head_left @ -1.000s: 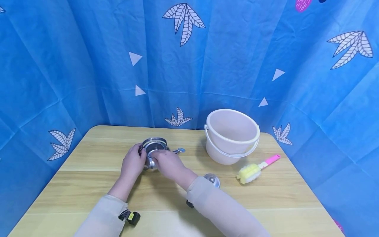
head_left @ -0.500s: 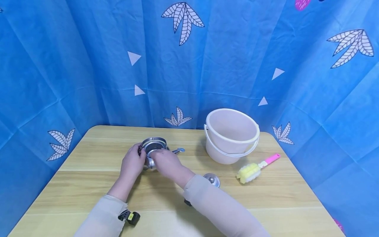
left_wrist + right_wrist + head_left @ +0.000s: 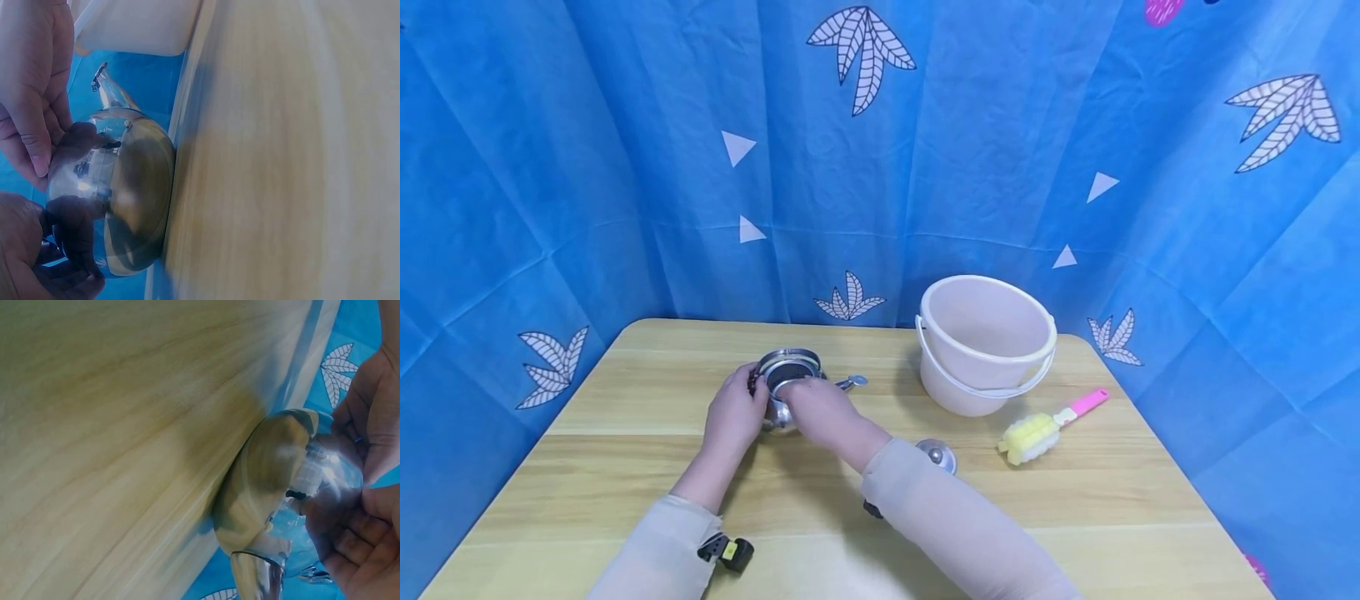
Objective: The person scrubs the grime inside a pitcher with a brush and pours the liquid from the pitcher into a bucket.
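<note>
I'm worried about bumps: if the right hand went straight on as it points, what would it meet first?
The right hand would likely meet the metal teapot first, around its opening; exact depth and contact are unclear.

Tally. Hands: 2, being 1 left hand (image 3: 733,412) and 1 right hand (image 3: 827,415). Pale sleeves (image 3: 658,554): 2. Black wrist units (image 3: 727,550): 2, 1 per arm. Metal teapot (image 3: 140,194): 1, with 1 spout (image 3: 115,94). Round lid (image 3: 937,456): 1. White bucket (image 3: 958,375): 1, with 1 carrying handle (image 3: 988,393). Sponge brush (image 3: 1048,427): 1. Wooden table (image 3: 1075,508): 1. Prints on the blue curtain (image 3: 700,100), head view: leaf sprigs (image 3: 865,58), whole in frame, 5; white triangles (image 3: 737,148), 4; partly visible pink shapes (image 3: 1163,10), 2.
</note>
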The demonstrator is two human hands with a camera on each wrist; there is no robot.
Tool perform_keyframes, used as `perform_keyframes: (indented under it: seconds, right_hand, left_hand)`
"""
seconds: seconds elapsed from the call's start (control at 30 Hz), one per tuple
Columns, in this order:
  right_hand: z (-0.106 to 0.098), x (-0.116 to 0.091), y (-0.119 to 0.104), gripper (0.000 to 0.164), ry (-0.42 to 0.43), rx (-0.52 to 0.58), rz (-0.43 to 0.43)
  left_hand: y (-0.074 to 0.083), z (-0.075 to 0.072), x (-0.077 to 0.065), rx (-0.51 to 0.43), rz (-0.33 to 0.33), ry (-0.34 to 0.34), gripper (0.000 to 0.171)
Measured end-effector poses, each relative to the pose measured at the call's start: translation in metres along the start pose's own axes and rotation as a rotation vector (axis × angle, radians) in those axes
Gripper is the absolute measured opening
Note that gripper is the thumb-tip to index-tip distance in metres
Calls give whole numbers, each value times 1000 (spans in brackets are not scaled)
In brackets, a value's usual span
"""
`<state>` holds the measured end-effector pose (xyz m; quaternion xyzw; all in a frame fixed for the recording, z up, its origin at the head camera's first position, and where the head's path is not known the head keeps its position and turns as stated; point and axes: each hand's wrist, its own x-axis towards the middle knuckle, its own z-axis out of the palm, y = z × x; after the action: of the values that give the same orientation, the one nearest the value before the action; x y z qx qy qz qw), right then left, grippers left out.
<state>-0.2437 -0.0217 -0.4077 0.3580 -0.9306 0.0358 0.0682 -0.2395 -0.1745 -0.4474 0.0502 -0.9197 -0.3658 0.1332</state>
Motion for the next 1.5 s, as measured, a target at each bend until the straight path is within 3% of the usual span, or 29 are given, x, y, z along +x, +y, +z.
perform_keyframes:
  seconds: [0.5, 0.8, 1.5]
  right_hand:
    - [3, 2, 3, 23, 3, 19, -24]
    - [4, 4, 3, 18, 2, 98, 46]
    - [1, 5, 3, 17, 28, 159, 71]
  left_hand:
    - [0, -1, 0, 2, -9, 1, 47]
    - [-1, 0, -1, 8, -2, 8, 47]
    - [0, -1, -2, -8, -7, -14, 46]
